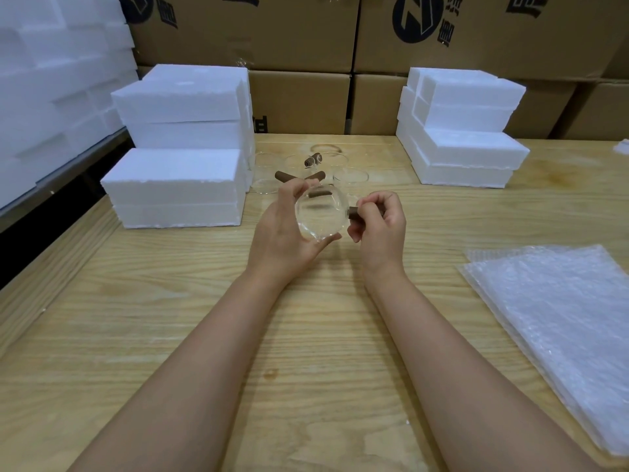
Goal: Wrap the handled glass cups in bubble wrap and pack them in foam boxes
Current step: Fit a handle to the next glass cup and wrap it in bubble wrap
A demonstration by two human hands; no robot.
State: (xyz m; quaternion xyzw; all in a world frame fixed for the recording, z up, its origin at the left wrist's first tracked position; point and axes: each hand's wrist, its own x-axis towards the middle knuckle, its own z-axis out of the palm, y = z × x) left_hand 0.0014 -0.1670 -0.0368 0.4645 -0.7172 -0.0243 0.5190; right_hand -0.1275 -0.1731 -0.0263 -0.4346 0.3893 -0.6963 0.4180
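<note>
A clear glass cup [320, 214] with a brown handle [355, 212] is held above the wooden table [204, 335], tipped so its round base faces me. My left hand [284, 233] grips the cup's body between thumb and fingers. My right hand [379, 221] grips the brown handle on the cup's right side. Behind my hands, several more glass cups [350, 177] with brown handles stand on the table. A stack of bubble wrap sheets [558, 321] lies at the right. White foam boxes [177, 189] are stacked at the left and further foam boxes [466, 148] at the right.
Brown cardboard cartons [306, 46] form a wall behind the table. More white foam [51, 80] is piled at the far left beyond the table's left edge. A small scrap of wrap [622, 144] lies at the far right edge.
</note>
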